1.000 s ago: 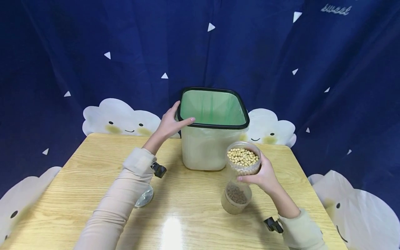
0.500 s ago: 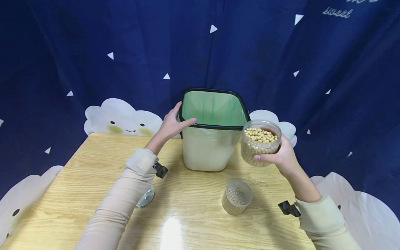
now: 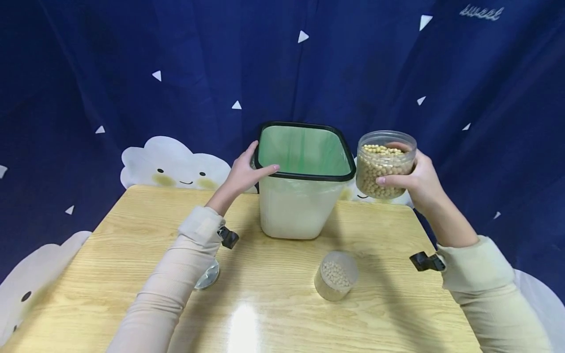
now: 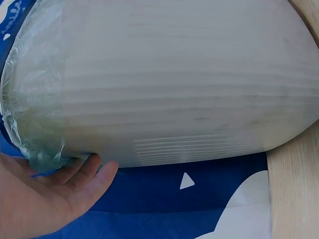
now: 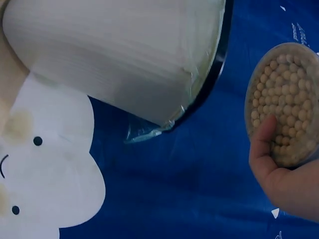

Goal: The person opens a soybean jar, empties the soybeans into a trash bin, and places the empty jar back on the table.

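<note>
A pale trash bin [image 3: 293, 208] with a black rim and a greenish plastic liner [image 4: 35, 99] stands at the back of the table. My left hand [image 3: 243, 171] grips its left rim corner, thumb over the front rim and fingers around the outer side. To the bin's right, my right hand [image 3: 423, 184] holds up a clear plastic jar [image 3: 370, 174] of pale round beans, its mouth uncovered. The thumb lies across the jar's front; the other fingers are partly hidden behind it. The right wrist view shows the beans [image 5: 281, 99] through the wall.
A smaller translucent container [image 3: 335, 276] with pale round pieces sits on the wooden table [image 3: 273, 294], right of centre. A round, shiny lid [image 3: 208, 276] lies partly hidden behind the left forearm. A dark blue curtain [image 3: 198, 93] hangs behind the table.
My right hand has raised the jar of beans up and to the right, from just above the smaller container to beside the bin's rim. My left hand has stayed on the bin.
</note>
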### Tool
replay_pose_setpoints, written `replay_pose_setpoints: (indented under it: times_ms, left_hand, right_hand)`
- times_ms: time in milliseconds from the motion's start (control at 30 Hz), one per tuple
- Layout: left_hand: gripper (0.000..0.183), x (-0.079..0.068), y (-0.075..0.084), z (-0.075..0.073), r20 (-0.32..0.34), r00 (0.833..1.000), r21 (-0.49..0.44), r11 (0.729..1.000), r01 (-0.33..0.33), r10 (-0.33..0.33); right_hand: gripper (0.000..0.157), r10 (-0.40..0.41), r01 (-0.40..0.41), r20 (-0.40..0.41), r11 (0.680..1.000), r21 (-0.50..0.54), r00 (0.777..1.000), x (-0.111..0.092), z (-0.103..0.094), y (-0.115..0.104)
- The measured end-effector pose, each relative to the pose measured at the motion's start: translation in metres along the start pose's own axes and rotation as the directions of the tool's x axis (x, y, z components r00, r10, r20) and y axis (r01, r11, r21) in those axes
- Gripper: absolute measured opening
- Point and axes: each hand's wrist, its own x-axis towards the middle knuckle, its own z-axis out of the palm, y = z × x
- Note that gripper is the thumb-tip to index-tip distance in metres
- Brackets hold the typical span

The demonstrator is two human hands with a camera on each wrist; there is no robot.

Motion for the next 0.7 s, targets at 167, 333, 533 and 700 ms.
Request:
replay_pose_setpoints:
  times_ms: [167, 333, 533, 700]
  left_hand:
    - [0.094, 0.000, 0.000, -0.001, -0.006, 1.000, -0.008, 1.000, -0.004, 0.004]
    - [0.093, 0.001, 0.000, -0.002, -0.006, 1.000, -0.013, 1.000, -0.007, 0.007]
    - [0.092, 0.000, 0.001, -0.002, -0.011, 1.000, -0.013, 1.000, -0.017, 0.017]
    - [0.091, -0.001, 0.001, 0.000, -0.010, 1.000, -0.012, 1.000, -0.018, 0.018]
  right_hand:
    - [0.055, 0.005, -0.005, 0.004, 1.000, 0.003, 1.000, 0.017, -0.006, -0.006]
    - [0.055, 0.007, -0.007, -0.016, 0.999, -0.039, 1.000, 0.031, -0.009, -0.011]
    - [0.060, 0.051, -0.058, -0.034, 0.963, -0.263, 0.998, 0.048, -0.009, -0.014]
    - [0.068, 0.095, -0.108, -0.051, 0.883, -0.458, 0.994, 0.061, -0.008, -0.015]
